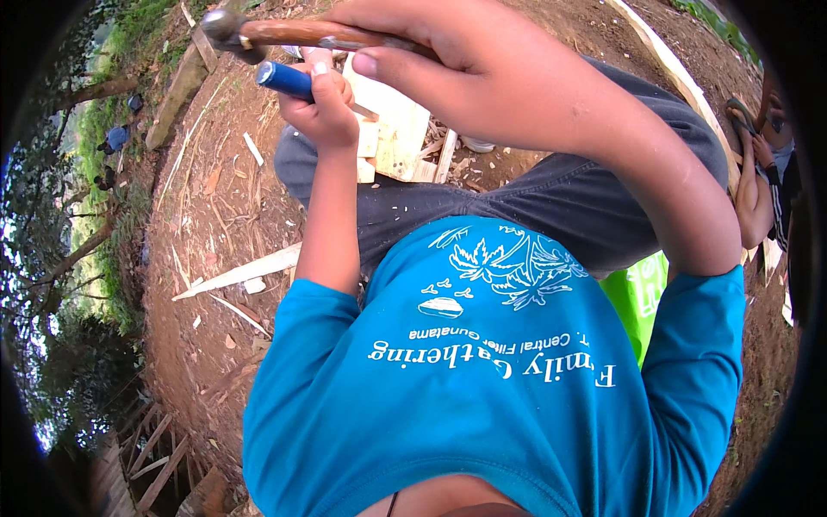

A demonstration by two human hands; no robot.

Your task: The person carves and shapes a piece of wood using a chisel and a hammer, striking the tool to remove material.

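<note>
My left hand (326,108) is wrapped round the blue handle of a chisel (284,79). A bit of its metal blade shows past the fist, over a pale wooden block (398,155) between my legs; whether the edge touches the wood I cannot tell. My right hand (422,52) grips the brown wooden handle of a hammer (323,34). The hammer's metal head hangs just above and left of the chisel's butt end, apart from it. My right hand and forearm cover part of the wood behind.
Wood chips and a long split piece (245,270) litter the brown soil to the left. A log (177,95) lies at the far left, and a long pale pole (668,65) at the far right. Another person's arm (755,198) shows at the right edge.
</note>
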